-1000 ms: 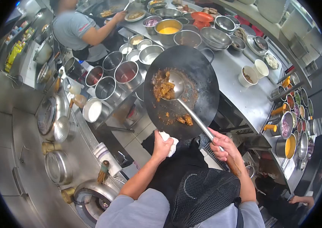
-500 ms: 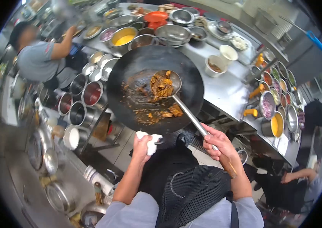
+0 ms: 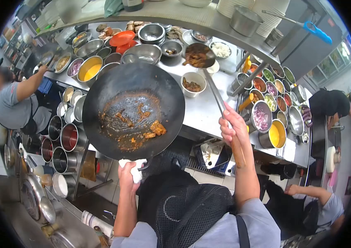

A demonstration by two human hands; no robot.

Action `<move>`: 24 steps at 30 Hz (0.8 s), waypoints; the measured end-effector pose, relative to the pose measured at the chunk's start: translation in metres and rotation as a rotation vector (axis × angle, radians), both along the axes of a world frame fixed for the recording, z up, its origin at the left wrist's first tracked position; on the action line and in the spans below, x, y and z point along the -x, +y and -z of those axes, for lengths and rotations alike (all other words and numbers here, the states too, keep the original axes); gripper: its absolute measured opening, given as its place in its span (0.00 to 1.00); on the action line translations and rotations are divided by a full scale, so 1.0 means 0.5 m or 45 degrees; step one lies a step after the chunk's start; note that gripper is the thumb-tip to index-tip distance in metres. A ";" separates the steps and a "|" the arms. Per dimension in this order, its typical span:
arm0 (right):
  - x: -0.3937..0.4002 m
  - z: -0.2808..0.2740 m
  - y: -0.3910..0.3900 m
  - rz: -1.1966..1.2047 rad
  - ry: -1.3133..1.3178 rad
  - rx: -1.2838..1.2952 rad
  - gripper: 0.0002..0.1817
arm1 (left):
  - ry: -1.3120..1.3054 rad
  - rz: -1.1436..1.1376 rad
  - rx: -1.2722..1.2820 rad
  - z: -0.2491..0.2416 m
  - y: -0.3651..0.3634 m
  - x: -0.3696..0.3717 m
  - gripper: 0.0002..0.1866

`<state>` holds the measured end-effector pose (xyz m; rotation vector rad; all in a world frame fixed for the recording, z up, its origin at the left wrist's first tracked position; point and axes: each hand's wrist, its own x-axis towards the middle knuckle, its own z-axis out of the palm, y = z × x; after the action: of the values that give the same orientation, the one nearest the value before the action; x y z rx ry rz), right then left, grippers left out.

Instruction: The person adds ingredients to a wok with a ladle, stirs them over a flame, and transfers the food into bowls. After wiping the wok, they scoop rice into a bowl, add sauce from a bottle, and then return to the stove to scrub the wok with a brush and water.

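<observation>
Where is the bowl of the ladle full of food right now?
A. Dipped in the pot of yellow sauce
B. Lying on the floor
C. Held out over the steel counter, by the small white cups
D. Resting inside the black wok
C: the right hand holds the ladle up over the steel counter, next to the white cup, clear of the wok that the left hand grips through a cloth.

steel counter (image 3: 208, 108) | orange sauce bowl (image 3: 90, 69) | red plate (image 3: 122, 38) | rice dish (image 3: 220, 50) | garnish tubs right (image 3: 275, 91) | blue-handled pan on shelf (image 3: 246, 18) | co-worker in grey shirt far left (image 3: 10, 103) | crouching person lower right (image 3: 322, 206)
</observation>
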<state>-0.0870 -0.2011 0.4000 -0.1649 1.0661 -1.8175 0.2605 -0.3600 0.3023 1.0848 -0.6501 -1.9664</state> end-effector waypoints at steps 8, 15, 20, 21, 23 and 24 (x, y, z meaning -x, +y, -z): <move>0.186 0.168 -0.093 0.130 0.666 -0.514 0.39 | -0.074 0.028 -0.050 -0.006 0.009 -0.007 0.08; 0.097 0.228 0.006 0.088 1.130 -0.881 0.34 | -0.204 -0.066 -0.015 -0.034 0.020 -0.022 0.05; -0.025 0.202 0.101 0.127 1.362 -1.166 0.31 | -0.174 0.040 -0.033 -0.022 0.003 -0.061 0.06; -0.053 0.189 0.113 0.190 1.479 -1.149 0.30 | -0.175 0.061 -0.039 -0.026 -0.001 -0.066 0.06; -0.102 0.143 0.133 0.140 1.449 -1.300 0.29 | -0.186 0.092 -0.012 -0.037 -0.004 -0.073 0.06; -0.119 0.146 0.144 0.130 1.465 -1.358 0.29 | -0.179 0.109 -0.011 -0.040 -0.006 -0.079 0.07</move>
<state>-0.0275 -0.1291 0.3268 -0.5250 2.7138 -0.8939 0.2997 -0.3631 0.3222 1.2273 -0.7750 -1.9791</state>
